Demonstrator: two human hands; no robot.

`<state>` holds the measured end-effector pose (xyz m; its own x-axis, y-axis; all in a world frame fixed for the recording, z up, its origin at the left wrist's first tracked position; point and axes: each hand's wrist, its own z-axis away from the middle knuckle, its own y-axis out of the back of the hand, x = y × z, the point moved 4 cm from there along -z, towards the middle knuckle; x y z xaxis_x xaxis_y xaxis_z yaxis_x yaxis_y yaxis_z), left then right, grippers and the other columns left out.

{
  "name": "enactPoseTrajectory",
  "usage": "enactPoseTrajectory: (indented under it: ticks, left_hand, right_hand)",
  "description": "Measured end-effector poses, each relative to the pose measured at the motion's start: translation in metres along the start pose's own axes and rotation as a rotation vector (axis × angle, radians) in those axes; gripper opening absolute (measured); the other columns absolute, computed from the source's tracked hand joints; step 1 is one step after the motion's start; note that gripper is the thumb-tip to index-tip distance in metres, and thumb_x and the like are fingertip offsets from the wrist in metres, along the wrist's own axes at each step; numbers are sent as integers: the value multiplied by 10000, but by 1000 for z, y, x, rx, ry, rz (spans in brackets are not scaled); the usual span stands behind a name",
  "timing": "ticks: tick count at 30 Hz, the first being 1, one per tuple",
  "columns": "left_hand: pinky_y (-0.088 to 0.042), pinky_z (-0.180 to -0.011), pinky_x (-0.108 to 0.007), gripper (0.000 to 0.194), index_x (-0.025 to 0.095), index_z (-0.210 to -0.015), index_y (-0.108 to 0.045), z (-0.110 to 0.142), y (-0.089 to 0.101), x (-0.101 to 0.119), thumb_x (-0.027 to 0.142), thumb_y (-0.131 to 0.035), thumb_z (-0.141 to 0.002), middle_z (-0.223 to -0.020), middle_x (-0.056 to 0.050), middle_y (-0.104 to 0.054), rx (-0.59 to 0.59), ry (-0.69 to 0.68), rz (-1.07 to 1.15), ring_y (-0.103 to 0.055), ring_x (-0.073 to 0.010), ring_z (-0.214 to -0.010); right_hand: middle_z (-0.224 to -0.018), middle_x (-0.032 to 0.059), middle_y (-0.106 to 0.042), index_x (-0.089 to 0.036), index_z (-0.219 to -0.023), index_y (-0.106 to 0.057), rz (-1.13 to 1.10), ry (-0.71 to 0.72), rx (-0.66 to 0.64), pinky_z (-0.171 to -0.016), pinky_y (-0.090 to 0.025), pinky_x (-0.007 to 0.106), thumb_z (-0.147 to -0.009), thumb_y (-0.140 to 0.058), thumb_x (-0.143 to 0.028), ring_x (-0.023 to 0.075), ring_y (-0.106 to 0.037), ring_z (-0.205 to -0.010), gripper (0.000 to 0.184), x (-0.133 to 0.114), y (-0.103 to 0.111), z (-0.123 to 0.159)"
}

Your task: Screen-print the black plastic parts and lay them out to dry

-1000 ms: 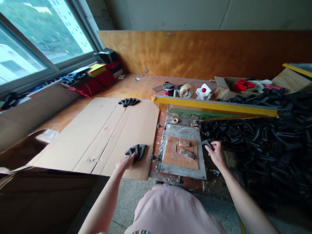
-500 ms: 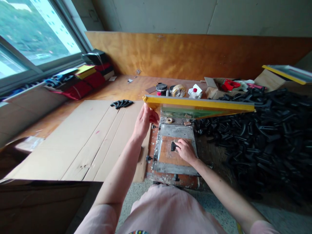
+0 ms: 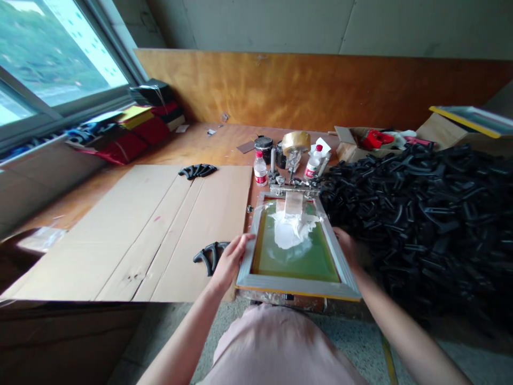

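Observation:
A screen-printing frame (image 3: 297,286) with green mesh lies flat on its base in front of me. White ink (image 3: 292,233) is pooled on the mesh under a squeegee (image 3: 294,205) at the far end. My left hand (image 3: 230,260) grips the frame's left rail, fingers curled over its edge. My right hand (image 3: 347,247) rests against the right rail; its fingers are mostly hidden behind the frame. A few black curved plastic parts (image 3: 210,254) lie on the cardboard just left of my left hand.
A big heap of black plastic parts (image 3: 425,214) fills the right side. Flat cardboard (image 3: 136,230) covers the left, with another small stack of black parts (image 3: 197,171) at its far edge. Bottles (image 3: 260,170), an ink tin and a tape roll (image 3: 295,141) stand behind the frame.
The frame, raised half a second ago, has swung down flat onto the base. My left hand came down with its left rail. My right hand left the base plate for the right rail.

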<state>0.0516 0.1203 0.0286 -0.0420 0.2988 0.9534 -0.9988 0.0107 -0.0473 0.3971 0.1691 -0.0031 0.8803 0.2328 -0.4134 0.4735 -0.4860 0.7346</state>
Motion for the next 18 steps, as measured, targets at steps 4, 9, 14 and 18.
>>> enactPoseTrajectory:
  ticks: [4,9,14,18]
  left_hand:
    - [-491,-669,-255,783,207,-1460,-415,-9,1,-60,563,-622,-794,-890,-30,-693,-4,73,-137,-647,-191,-776]
    - [-510,-682,-279,734,196,-1421,-465,-25,0,-88,559,-601,-797,-853,-37,-695,54,83,-223,-664,-203,-771]
    - [-511,-685,-274,698,206,-1409,-469,-27,1,-93,563,-571,-818,-855,-32,-699,20,84,-197,-667,-199,-781]
    - [-519,-699,-281,695,214,-1377,-517,-25,1,-92,560,-615,-782,-872,-37,-715,71,113,-195,-676,-211,-796]
  right_hand:
    - [-1193,152,-638,-115,-1284,-572,-87,20,-80,-793,-545,327,-898,-573,-359,221,-645,-951,457,-23,-4,-53]
    - [-1052,100,-663,-209,-1127,-609,96,149,-483,-845,-498,371,-784,-738,-258,272,-612,-1005,370,-96,-42,-75]
    - [-877,80,-686,-186,-910,-644,180,329,-677,-666,-459,293,-853,-582,-145,212,-633,-784,93,-112,-41,-22]
    - [-861,33,-681,-206,-881,-658,29,565,-783,-624,-420,268,-801,-517,-46,167,-616,-713,228,-112,-22,4]
